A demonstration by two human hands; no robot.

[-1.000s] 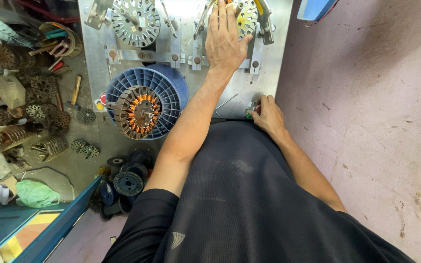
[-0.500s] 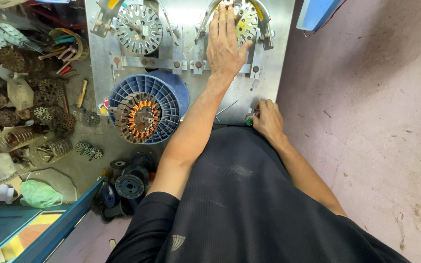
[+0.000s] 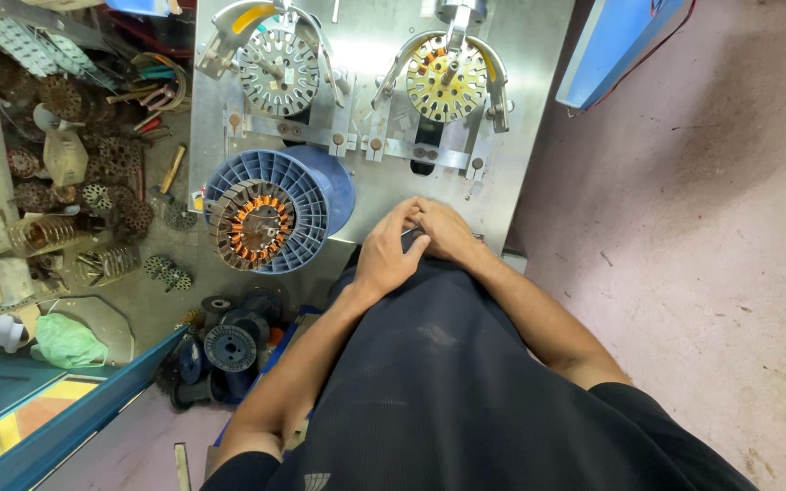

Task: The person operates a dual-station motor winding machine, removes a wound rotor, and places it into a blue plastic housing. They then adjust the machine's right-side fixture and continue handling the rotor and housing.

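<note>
Head view: left hand (image 3: 391, 256) left the yellow stator (image 3: 446, 79), fingers now clasping right hand (image 3: 446, 229)

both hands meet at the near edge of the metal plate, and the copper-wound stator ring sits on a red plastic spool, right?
Not quite: the head view shows the copper-wound stator ring on a blue plastic spool, not red. The left hand and right hand do meet at the metal plate's near edge.
</note>
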